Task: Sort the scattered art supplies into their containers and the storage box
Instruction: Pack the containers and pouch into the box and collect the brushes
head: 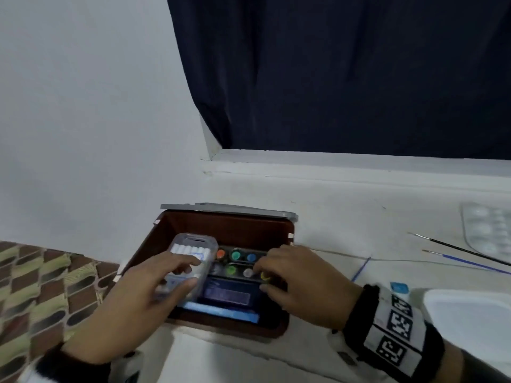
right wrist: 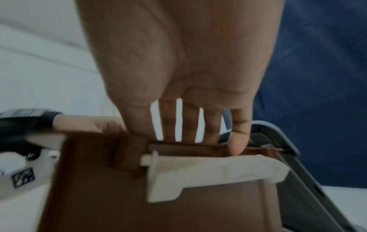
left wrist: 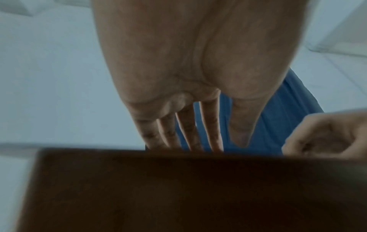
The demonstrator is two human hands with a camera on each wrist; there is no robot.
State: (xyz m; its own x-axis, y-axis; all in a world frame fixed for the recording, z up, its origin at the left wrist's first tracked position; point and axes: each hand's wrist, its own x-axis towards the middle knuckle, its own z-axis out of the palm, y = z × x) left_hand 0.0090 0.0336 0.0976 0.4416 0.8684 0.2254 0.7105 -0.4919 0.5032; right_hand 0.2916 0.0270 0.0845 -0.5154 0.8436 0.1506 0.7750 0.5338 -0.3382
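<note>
While my left hand (head: 154, 283) grips the clear chalk case (head: 190, 265) at the brown storage box's (head: 221, 225) left side, long axis near-to-far, my right hand (head: 298, 283) fingers curl onto the paint pots (head: 235, 262) just right.

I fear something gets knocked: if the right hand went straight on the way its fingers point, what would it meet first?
Probably the paint pots in the storage box; the right hand fingertips seem already at them, depth unclear.

left hand's fingers (left wrist: 186, 133) hidden past storage box (left wrist: 178, 188) wall, paint palette (head: 489, 230) cut by edge, whole wrist view blurred
</note>
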